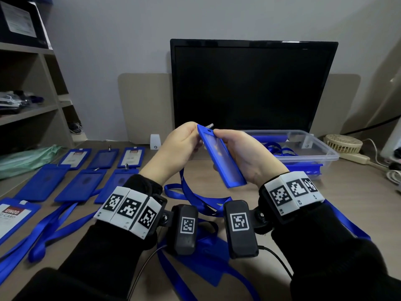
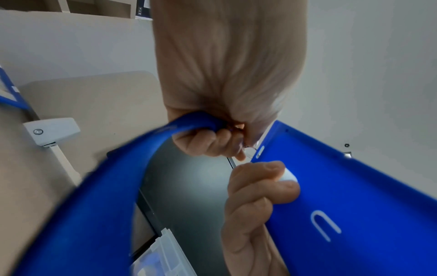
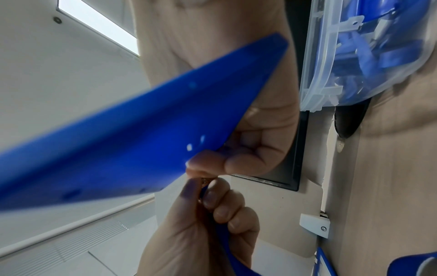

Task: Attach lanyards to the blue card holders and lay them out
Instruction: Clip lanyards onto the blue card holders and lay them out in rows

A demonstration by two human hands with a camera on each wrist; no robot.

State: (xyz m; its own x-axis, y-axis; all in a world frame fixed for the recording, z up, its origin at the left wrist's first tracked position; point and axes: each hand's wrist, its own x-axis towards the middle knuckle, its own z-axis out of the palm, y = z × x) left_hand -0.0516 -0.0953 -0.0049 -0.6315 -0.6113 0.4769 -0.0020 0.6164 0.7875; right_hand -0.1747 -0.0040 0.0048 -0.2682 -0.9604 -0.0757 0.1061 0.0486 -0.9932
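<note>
Above the desk my right hand (image 1: 234, 148) grips a blue card holder (image 1: 221, 157) near its slotted top edge, its clear window facing me. My left hand (image 1: 186, 142) pinches the metal clip (image 1: 210, 126) of a blue lanyard (image 1: 195, 192) right at that slot. The strap hangs from my left fist down to the desk. In the left wrist view the lanyard (image 2: 94, 186) runs out of my curled fingers, and the clip (image 2: 249, 149) touches the holder (image 2: 354, 205). In the right wrist view the holder (image 3: 130, 134) fills the middle and the left hand (image 3: 208, 214) grips the strap below.
Several blue card holders with lanyards (image 1: 86, 170) lie in rows on the desk's left. A clear plastic bin (image 1: 303, 148) with more holders and lanyards stands at right, before a dark monitor (image 1: 251, 83). Shelves (image 1: 32, 105) stand far left; a small fan (image 1: 344, 143) and cables far right.
</note>
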